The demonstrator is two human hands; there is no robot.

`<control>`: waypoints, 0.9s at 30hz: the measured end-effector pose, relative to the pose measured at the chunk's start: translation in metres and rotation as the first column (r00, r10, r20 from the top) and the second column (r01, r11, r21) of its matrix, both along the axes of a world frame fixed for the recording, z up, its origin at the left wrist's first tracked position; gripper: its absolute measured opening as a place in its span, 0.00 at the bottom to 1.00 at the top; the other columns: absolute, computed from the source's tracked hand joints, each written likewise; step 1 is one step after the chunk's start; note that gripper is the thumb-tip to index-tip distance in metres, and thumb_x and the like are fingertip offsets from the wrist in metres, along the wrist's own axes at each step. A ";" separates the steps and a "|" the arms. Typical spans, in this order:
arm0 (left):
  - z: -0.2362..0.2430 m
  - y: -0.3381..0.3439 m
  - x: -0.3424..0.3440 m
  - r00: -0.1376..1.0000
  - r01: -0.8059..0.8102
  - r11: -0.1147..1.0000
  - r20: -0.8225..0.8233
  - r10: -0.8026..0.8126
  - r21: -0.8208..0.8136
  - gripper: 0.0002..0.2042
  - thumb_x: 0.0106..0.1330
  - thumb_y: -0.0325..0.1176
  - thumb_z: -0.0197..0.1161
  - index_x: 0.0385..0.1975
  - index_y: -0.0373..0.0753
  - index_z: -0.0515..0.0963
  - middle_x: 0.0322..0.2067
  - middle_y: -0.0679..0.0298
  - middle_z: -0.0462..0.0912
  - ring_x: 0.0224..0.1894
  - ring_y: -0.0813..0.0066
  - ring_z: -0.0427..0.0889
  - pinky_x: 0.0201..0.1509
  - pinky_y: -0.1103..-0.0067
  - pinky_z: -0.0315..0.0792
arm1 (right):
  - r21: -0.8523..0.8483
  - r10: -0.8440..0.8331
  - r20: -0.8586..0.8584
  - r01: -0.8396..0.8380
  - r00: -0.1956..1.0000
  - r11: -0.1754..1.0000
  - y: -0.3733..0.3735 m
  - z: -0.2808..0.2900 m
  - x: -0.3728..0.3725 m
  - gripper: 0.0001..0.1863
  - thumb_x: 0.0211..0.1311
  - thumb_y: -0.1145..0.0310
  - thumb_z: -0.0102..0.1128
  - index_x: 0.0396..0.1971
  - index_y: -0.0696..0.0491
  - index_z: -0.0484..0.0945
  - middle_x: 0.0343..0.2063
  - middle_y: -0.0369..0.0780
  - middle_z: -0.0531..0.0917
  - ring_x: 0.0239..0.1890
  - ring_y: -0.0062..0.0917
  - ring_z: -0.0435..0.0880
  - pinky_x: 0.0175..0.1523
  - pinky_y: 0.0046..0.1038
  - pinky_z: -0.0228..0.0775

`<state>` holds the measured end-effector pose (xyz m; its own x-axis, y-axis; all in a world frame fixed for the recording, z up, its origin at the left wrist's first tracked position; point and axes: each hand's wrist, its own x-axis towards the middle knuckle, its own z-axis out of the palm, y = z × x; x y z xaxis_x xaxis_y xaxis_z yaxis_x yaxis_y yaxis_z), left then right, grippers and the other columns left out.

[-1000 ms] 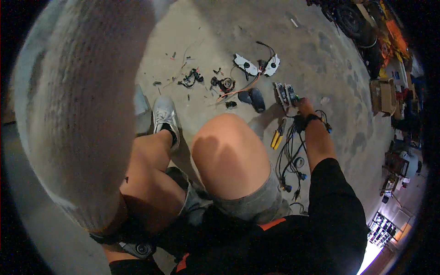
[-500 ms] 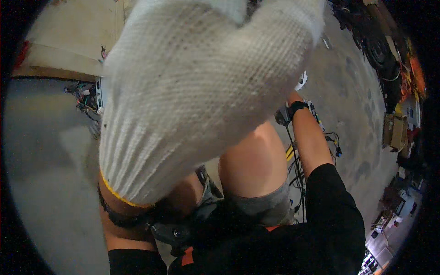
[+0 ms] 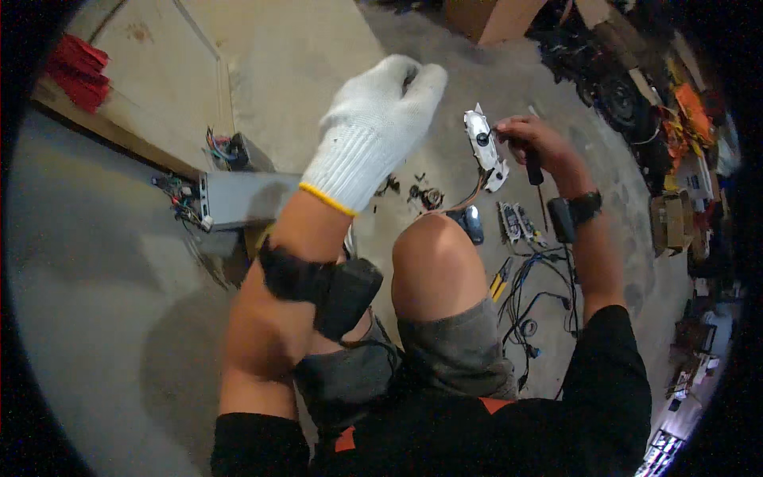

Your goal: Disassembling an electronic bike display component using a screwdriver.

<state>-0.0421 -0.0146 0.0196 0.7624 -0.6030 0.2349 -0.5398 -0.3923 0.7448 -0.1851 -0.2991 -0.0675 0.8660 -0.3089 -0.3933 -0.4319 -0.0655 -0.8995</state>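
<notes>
My left hand (image 3: 385, 115) wears a white knit glove with a yellow cuff. It is raised in front of me with its fingers curled; whatever is in them, if anything, is hidden. My bare right hand (image 3: 544, 147) is closed round a screwdriver (image 3: 535, 168), whose black handle lies along the palm while its thin shaft points back toward me. Right at its thumb and forefinger is a white, elongated plastic part (image 3: 479, 137) with a black round piece on it. I cannot tell whether the fingertips grip that part. A reddish-brown cable (image 3: 469, 197) runs from its lower end.
Small dark parts (image 3: 425, 195) lie on the floor beyond my knees. Nearby are circuit-board pieces (image 3: 517, 221), yellow-handled pliers (image 3: 500, 280) and tangled black cables (image 3: 520, 318). A grey metal box (image 3: 246, 197) with wires stands at left, a cardboard box (image 3: 671, 221) at right.
My gloved left hand has moved from very close to the camera to farther away. My right hand, hidden before, now shows with the screwdriver and the white part beside it.
</notes>
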 end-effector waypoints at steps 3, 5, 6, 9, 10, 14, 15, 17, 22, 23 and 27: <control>-0.007 -0.017 0.003 0.998 -0.024 0.998 -0.068 0.019 -0.063 0.29 0.67 0.58 0.47 0.42 0.34 0.81 0.35 0.48 0.84 0.45 0.51 0.83 0.51 0.66 0.75 | -0.003 0.032 0.182 -0.032 0.983 0.999 0.039 0.117 -0.019 0.16 0.61 0.57 0.65 0.37 0.56 0.80 0.20 0.30 0.77 0.16 0.13 0.70 0.21 0.18 0.60; -0.008 -0.029 -0.001 0.687 -0.049 0.995 -0.726 -0.030 -0.087 0.30 0.69 0.61 0.49 0.44 0.35 0.79 0.41 0.53 0.84 0.48 0.53 0.82 0.54 0.64 0.74 | -0.074 0.175 0.353 -0.158 0.919 0.985 0.070 0.173 -0.036 0.12 0.65 0.60 0.59 0.34 0.54 0.76 0.23 0.30 0.74 0.15 0.10 0.67 0.18 0.16 0.57; -0.008 -0.033 -0.007 0.707 -0.004 0.992 -0.702 -0.084 -0.124 0.30 0.69 0.61 0.49 0.44 0.35 0.79 0.41 0.53 0.84 0.48 0.53 0.82 0.54 0.64 0.74 | -0.109 0.157 0.362 -0.125 0.919 0.986 0.086 0.194 -0.042 0.12 0.65 0.60 0.59 0.34 0.54 0.76 0.23 0.30 0.74 0.15 0.10 0.67 0.18 0.16 0.57; -0.002 -0.037 -0.030 -0.137 -0.072 0.635 -0.623 -0.770 -0.769 0.37 0.68 0.68 0.42 0.53 0.35 0.71 0.50 0.51 0.80 0.50 0.49 0.80 0.58 0.52 0.73 | 0.370 -0.106 0.504 -0.103 0.857 0.923 0.131 0.234 -0.053 0.10 0.69 0.62 0.54 0.42 0.53 0.72 0.28 0.30 0.72 0.15 0.10 0.62 0.18 0.16 0.55; 0.001 -0.033 -0.037 -0.215 -0.056 0.442 -0.421 -0.881 -0.895 0.37 0.68 0.68 0.41 0.56 0.38 0.70 0.50 0.49 0.79 0.50 0.48 0.80 0.57 0.51 0.73 | 0.415 -0.140 0.553 -0.125 0.821 0.901 0.143 0.242 -0.052 0.09 0.70 0.63 0.52 0.43 0.52 0.72 0.30 0.30 0.75 0.17 0.10 0.63 0.19 0.16 0.56; 0.014 -0.016 -0.044 -0.197 -0.115 0.276 -0.250 -0.948 -0.954 0.37 0.66 0.69 0.43 0.62 0.44 0.68 0.51 0.49 0.80 0.47 0.48 0.82 0.57 0.50 0.73 | 0.478 -0.225 0.593 -0.113 0.773 0.871 0.164 0.245 -0.037 0.09 0.70 0.64 0.53 0.43 0.53 0.73 0.33 0.31 0.80 0.19 0.10 0.65 0.21 0.16 0.58; 0.017 -0.012 -0.043 -0.124 -0.186 0.248 -0.227 -0.966 -0.951 0.36 0.66 0.70 0.43 0.63 0.47 0.68 0.51 0.50 0.80 0.46 0.50 0.82 0.56 0.50 0.74 | 0.495 -0.272 0.586 -0.072 0.764 0.866 0.163 0.241 -0.032 0.09 0.70 0.64 0.54 0.42 0.53 0.74 0.33 0.32 0.80 0.19 0.10 0.65 0.22 0.16 0.59; 0.022 -0.004 -0.039 -0.011 -0.222 0.211 -0.214 -0.977 -0.952 0.33 0.67 0.69 0.43 0.63 0.54 0.67 0.53 0.53 0.78 0.43 0.54 0.83 0.50 0.50 0.77 | 0.510 -0.306 0.574 -0.039 0.760 0.859 0.153 0.226 -0.024 0.09 0.70 0.64 0.54 0.42 0.53 0.74 0.33 0.32 0.80 0.20 0.10 0.66 0.22 0.16 0.59; 0.034 0.003 -0.036 0.011 -0.258 0.161 -0.169 -0.985 -0.953 0.33 0.69 0.68 0.41 0.65 0.53 0.65 0.58 0.55 0.75 0.45 0.52 0.83 0.50 0.53 0.79 | 0.794 -0.351 0.473 -0.218 0.808 0.568 0.120 0.166 0.001 0.07 0.68 0.65 0.57 0.37 0.54 0.75 0.29 0.32 0.79 0.20 0.12 0.70 0.21 0.15 0.62; 0.035 0.002 -0.036 0.011 -0.288 0.170 -0.181 -0.983 -0.942 0.34 0.68 0.68 0.41 0.65 0.53 0.65 0.59 0.55 0.74 0.47 0.50 0.81 0.50 0.53 0.79 | 0.811 -0.387 0.455 -0.194 0.802 0.551 0.117 0.154 0.007 0.07 0.68 0.66 0.57 0.37 0.54 0.75 0.29 0.32 0.79 0.19 0.12 0.70 0.21 0.16 0.61; 0.035 -0.003 -0.039 -0.014 -0.323 0.121 -0.124 -0.992 -0.939 0.37 0.63 0.73 0.44 0.60 0.49 0.70 0.55 0.54 0.76 0.53 0.44 0.78 0.55 0.49 0.75 | 0.812 -0.458 0.350 -0.021 0.817 0.584 0.118 0.116 0.027 0.06 0.67 0.66 0.57 0.35 0.53 0.77 0.26 0.33 0.80 0.20 0.14 0.74 0.24 0.19 0.69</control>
